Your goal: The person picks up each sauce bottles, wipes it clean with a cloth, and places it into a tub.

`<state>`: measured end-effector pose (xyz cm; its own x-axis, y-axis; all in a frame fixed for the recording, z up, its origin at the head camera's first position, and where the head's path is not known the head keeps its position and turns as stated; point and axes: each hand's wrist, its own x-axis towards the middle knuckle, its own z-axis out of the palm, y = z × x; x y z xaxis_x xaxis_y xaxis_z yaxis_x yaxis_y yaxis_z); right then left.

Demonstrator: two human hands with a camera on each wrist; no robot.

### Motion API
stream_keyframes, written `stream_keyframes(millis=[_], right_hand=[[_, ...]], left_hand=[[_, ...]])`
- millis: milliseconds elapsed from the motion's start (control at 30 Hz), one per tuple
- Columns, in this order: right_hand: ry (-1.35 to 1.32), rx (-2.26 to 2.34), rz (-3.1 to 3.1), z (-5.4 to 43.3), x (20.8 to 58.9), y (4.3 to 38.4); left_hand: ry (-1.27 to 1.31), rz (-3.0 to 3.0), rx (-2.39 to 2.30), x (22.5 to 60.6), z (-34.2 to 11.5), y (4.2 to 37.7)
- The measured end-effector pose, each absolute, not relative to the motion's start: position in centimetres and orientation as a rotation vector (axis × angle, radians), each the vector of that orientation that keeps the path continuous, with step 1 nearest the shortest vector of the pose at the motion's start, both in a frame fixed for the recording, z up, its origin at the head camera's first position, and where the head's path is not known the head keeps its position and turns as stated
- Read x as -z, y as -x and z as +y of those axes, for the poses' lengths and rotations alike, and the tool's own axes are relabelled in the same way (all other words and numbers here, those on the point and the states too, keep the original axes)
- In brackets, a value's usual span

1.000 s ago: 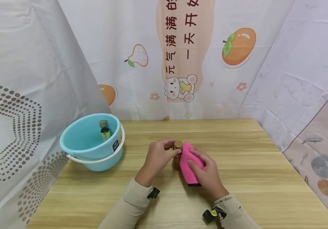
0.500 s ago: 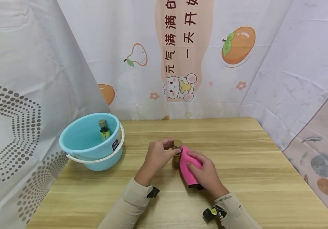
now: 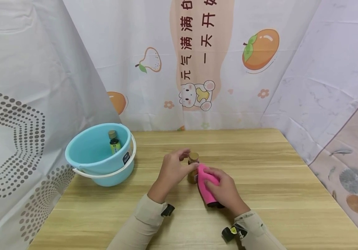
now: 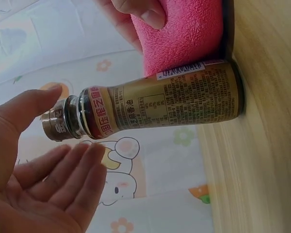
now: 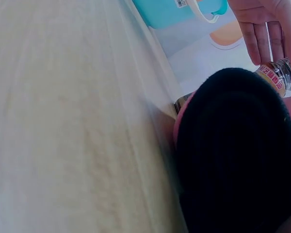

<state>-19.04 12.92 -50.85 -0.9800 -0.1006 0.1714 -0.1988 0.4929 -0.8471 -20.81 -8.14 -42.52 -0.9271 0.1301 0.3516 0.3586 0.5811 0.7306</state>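
A sesame oil bottle (image 3: 193,158) with a gold cap stands upright on the table. My left hand (image 3: 173,169) is around its neck; in the left wrist view the fingers (image 4: 70,182) are extended and apart from the glass. The thumb lies by the cap, and whether it touches cannot be told. My right hand (image 3: 224,185) grips a folded pink cloth (image 3: 204,187) with a black end, held against the bottle's side. In the right wrist view the cloth's black part (image 5: 233,145) hides much of the bottle.
On the left of the wooden table (image 3: 276,166) stands a light blue bucket (image 3: 88,146) with a white handle. Another bottle (image 3: 114,142) with a yellow-green label leans inside it. Printed curtains hang behind and at both sides.
My left fingers have loosened and spread off the bottle's neck. The pink cloth in my right hand has slid lower along the bottle, slightly towards me. The bucket stays put.
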Motion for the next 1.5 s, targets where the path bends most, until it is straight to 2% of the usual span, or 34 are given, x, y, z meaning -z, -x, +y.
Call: stream_keyframes(millis=[667,1500], right_hand=[[-0.354,-1.578,-2.467,12.84,50.59,18.72],[-0.480,-1.784,-2.215,13.05,49.95,18.58]], left_hand=[[0.352,-2.565,1.213,42.68,-8.26,20.87],[0.442,-2.575,1.197,42.64,-8.19,20.91]])
